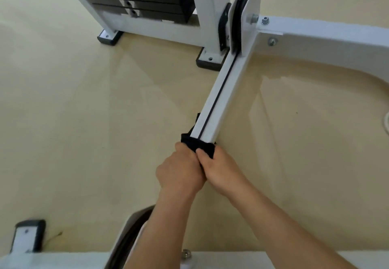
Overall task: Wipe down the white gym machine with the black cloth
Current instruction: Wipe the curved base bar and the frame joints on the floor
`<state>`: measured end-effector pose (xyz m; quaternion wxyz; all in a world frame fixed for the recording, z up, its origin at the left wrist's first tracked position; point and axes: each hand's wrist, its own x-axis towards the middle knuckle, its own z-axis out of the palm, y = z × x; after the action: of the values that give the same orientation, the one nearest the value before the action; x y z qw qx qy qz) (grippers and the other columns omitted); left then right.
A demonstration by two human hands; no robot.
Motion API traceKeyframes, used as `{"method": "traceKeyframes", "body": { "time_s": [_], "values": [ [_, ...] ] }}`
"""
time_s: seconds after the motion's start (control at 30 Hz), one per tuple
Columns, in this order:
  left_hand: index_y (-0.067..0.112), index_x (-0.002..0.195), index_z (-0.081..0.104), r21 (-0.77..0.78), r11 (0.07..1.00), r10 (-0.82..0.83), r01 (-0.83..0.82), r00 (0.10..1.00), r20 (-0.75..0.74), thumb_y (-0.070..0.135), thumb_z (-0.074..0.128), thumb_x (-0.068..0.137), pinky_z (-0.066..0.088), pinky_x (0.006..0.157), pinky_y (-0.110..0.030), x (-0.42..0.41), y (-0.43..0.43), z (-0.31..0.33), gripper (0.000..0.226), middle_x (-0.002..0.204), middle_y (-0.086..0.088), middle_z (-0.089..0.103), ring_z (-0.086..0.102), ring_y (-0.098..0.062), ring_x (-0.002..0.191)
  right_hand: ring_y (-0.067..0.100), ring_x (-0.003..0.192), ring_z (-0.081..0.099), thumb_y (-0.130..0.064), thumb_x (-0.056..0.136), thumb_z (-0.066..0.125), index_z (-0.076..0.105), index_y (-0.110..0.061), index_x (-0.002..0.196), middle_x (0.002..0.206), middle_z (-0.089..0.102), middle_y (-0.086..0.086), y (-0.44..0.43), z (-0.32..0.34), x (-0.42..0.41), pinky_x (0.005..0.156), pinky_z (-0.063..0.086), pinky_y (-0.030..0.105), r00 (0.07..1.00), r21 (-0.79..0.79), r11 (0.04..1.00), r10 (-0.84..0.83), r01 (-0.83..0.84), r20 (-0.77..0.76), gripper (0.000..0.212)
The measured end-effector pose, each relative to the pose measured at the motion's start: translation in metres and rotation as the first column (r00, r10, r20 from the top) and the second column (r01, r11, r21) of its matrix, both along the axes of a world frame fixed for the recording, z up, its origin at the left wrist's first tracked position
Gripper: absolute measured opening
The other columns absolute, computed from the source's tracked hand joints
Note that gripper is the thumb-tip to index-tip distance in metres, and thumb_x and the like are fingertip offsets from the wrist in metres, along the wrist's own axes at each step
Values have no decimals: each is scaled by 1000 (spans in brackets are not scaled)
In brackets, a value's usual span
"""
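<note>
Here, the black cloth is wrapping the near end of a low bar on the white gym machine. I am gripping it with my left hand and right hand, fingers curling round it, hands touching, over the beige floor.

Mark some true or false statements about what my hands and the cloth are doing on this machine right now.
1. The left hand and the right hand both grip the black cloth. True.
2. The cloth is wrapped over the white bar. True.
3. The cloth lies loose on the floor. False: both hands hold it against the bar.
4. A red strip runs along the bar. False: the strip is black.
</note>
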<state>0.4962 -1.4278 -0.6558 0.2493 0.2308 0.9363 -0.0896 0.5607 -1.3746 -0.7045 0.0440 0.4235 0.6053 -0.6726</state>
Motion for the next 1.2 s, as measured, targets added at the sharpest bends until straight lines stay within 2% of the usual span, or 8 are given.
{"method": "traceKeyframes", "body": {
  "time_s": [0.1, 0.23, 0.33, 0.43, 0.6, 0.7, 0.93, 1.2],
  "values": [
    [1, 133, 28, -200, 979, -23, 27, 999, 26, 38, 51, 90, 43, 79, -33, 15, -31, 5, 61, 128, -10, 55, 58, -25, 115, 23, 92, 66, -46, 97, 53, 64, -5, 114, 102, 70, 9, -32, -3, 18, 89, 55, 43, 999, -263, 964, 36, -26, 35, 46],
    [-2, 147, 12, -184, 982, -11, 37, 990, 140, 29, 54, 84, 28, 115, -43, 17, -35, 21, 82, 160, -22, 5, 8, -34, 149, 16, 74, 63, -35, 94, 60, 67, -4, 114, 82, 70, 8, -39, 4, 30, 75, 53, 33, 997, -627, 779, -65, 27, -38, 37],
    [7, 118, 34, 18, 998, 58, -63, 976, 210, 16, 49, 83, 41, 91, -37, 11, -19, 25, 39, 138, -20, 39, 46, -35, 118, 22, 84, 70, -6, 91, 60, 65, 1, 120, 98, 74, 15, -27, 3, 12, 69, 54, 31, 958, -681, 716, -277, 153, -76, 30],
    [10, 109, 38, 89, 992, 65, -90, 967, 246, 23, 48, 90, 42, 77, -33, -4, 10, 23, 25, 104, -9, 54, 56, -29, 94, 36, 105, 67, 9, 79, 63, 47, 2, 139, 119, 67, 23, -7, 2, -8, 85, 55, 39, 851, -673, 637, -525, 376, -21, 63],
    [10, 93, 65, -63, 998, 26, 5, 877, 479, 33, 79, 61, 56, 66, -31, -50, 39, 23, 41, 81, -7, 69, 67, -22, 69, 23, 104, 67, 6, 81, 67, -6, -37, 155, 136, 54, 16, 2, 2, -11, 87, 56, 36, 755, -639, 602, -654, 479, -49, 112],
    [16, 102, 69, -172, 974, -33, 146, 847, 531, 45, 86, 58, 57, 90, -41, -59, 20, 19, 55, 98, -3, 73, 70, -21, 91, 27, 121, 59, -21, 70, 85, -1, -35, 156, 151, 40, 12, -19, 5, -4, 102, 49, 46, 857, -538, 727, -515, 426, -18, 122],
    [7, 118, 62, -540, 801, 130, 258, 805, 578, 57, 80, 69, 55, 94, -40, -60, -29, 13, 73, 116, -12, 69, 68, -26, 105, 25, 138, 40, -38, 83, 77, 7, -22, 158, 157, 32, 7, -76, 17, 23, 109, 38, 38, 965, -411, 873, -250, 261, 83, 104],
    [7, 79, 60, 140, 988, -21, -66, 839, 543, 4, 78, 72, 48, 65, -29, -62, 19, 14, 19, 80, -7, 61, 58, -22, 72, 14, 109, 52, -18, 80, 80, 15, -35, 153, 136, 41, 1, -10, 27, -11, 87, 45, 27, 824, -55, 825, -564, 562, -56, 99]
  ]
}}
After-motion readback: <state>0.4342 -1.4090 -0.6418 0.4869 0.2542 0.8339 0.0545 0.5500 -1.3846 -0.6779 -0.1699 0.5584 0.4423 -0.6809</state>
